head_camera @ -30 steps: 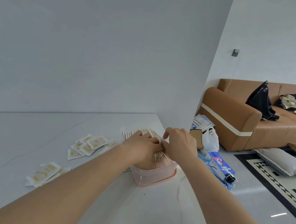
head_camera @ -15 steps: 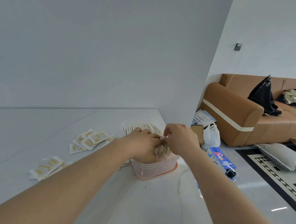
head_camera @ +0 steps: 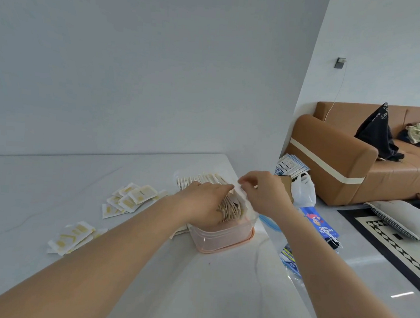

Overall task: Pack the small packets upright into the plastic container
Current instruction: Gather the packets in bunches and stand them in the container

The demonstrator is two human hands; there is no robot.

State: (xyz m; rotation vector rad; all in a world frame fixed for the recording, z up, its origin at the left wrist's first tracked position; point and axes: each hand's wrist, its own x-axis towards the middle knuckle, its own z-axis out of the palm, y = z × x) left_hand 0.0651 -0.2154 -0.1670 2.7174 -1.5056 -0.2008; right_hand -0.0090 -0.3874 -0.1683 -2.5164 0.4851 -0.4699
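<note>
A clear plastic container (head_camera: 223,239) with a pink base sits near the right edge of the white table. A row of small packets (head_camera: 230,208) stands upright inside it. My left hand (head_camera: 202,203) lies on top of the row, fingers curled over the packets and holding them back. My right hand (head_camera: 263,193) pinches a white packet (head_camera: 241,195) at the container's far right side. Loose yellow-and-white packets lie flat in two piles, the nearer pile (head_camera: 71,238) and the farther pile (head_camera: 131,199), left of the container.
The table's right edge (head_camera: 279,253) runs just past the container. On the floor beyond are blue printed bags (head_camera: 321,226) and a white plastic bag (head_camera: 302,190). A brown sofa (head_camera: 347,163), a cushion (head_camera: 403,219) and a patterned rug stand at the right.
My right hand has drawn apart from the left and lifted slightly, now pinching a white packet at the container's edge. The left hand's fingers reach further over the row.
</note>
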